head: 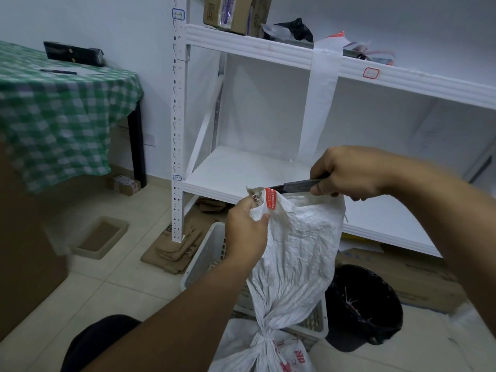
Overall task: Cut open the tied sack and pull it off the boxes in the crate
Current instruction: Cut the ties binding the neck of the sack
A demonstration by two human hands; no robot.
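A white woven sack (295,253) stands up out of a white perforated plastic crate (204,253) on the floor. The sack is pinched tight lower down, near the bottom of the view. My left hand (245,226) grips its bunched top corner, where a red label (271,199) and a tie show. My right hand (346,173) holds a black utility knife (298,184) level, its tip touching the sack's top beside the red label. The boxes are hidden inside the sack.
A white metal shelf rack (241,170) stands right behind the crate. A black-lined bin (365,304) sits to the right, flattened cardboard (177,251) to the left, and a table under a green checked cloth (59,111) further left. Beige floor tiles lie between.
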